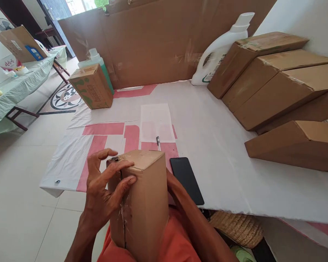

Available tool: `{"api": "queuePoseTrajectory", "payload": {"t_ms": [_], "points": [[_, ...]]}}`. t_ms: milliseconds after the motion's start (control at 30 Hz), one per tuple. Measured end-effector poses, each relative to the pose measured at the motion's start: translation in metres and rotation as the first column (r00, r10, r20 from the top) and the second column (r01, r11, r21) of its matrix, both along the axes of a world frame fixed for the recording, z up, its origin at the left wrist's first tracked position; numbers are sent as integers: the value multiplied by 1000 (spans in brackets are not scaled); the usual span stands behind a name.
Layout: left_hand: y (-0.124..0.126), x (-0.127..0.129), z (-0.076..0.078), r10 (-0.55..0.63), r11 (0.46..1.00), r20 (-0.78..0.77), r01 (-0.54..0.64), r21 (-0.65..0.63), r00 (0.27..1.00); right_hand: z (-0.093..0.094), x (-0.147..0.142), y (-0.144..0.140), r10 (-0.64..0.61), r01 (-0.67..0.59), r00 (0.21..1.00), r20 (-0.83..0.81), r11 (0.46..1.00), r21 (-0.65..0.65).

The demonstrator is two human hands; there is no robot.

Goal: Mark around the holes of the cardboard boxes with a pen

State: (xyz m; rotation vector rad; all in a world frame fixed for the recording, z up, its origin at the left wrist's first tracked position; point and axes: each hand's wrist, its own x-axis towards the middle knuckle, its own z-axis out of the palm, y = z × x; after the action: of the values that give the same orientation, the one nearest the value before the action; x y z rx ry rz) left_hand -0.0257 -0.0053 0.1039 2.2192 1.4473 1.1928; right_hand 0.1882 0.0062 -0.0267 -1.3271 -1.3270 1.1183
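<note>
A tall brown cardboard box (142, 203) stood upright on my lap, on my orange clothes (175, 247), just at the near edge of the counter (221, 153). My left hand (104, 193) lay flat on its left side, with the fingers (123, 169) spread wide over the taped seam near the top corner. My right hand was behind the box, so I could not tell what its grip was doing. Only my right arm (191, 218) showed, pressed against the right side of the box.

The box was shut, so I could not see inside it. Its top looked crumpled and had clear tape on it. Shiny tape ran down the left side seam too, all wrinkled.

On the white and pink sheet of the counter, a flat black phone (186, 180) lay just beside the box. A silver pen (158, 142) lay near a white paper (156, 122). Farther off sat a small brown box with green print (91, 87), a green bottle (98, 60) behind it, and a big white jug (221, 47). A row of long closed brown boxes (278, 83) leaned on the right. A woven basket (237, 227) sat under the counter.
</note>
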Motion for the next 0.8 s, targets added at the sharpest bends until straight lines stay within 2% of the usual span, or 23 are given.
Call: {"api": "queuePoseTrajectory", "payload": {"t_ms": [100, 200, 267, 333, 433, 633, 800], "points": [[9, -1, -3, -107, 984, 72, 116, -137, 992, 22, 15, 19, -3, -1, 996, -90, 999, -38], [16, 5, -6, -108, 977, 79, 121, -178, 991, 60, 24, 13, -94, 107, 982, -161, 991, 74], [18, 13, -7, -84, 984, 39, 89, -156, 996, 85, 20, -1, -24, 42, 996, -88, 976, 216], [16, 18, -8, -103, 986, 13, 104, -134, 995, 101, 11, -13, 26, -52, 996, 85, 947, 317], [12, 18, -8, -152, 977, 17, 152, -148, 988, 108, -1, -19, -23, -67, 973, 228, 924, 377], [10, 4, -7, -180, 969, 92, 192, -152, 979, 113, 3, -15, 47, -148, 970, 240, 893, 425], [13, 3, -13, -170, 967, 138, 192, -169, 976, 118, 1, -14, 45, -147, 969, 243, 896, 419]]}}
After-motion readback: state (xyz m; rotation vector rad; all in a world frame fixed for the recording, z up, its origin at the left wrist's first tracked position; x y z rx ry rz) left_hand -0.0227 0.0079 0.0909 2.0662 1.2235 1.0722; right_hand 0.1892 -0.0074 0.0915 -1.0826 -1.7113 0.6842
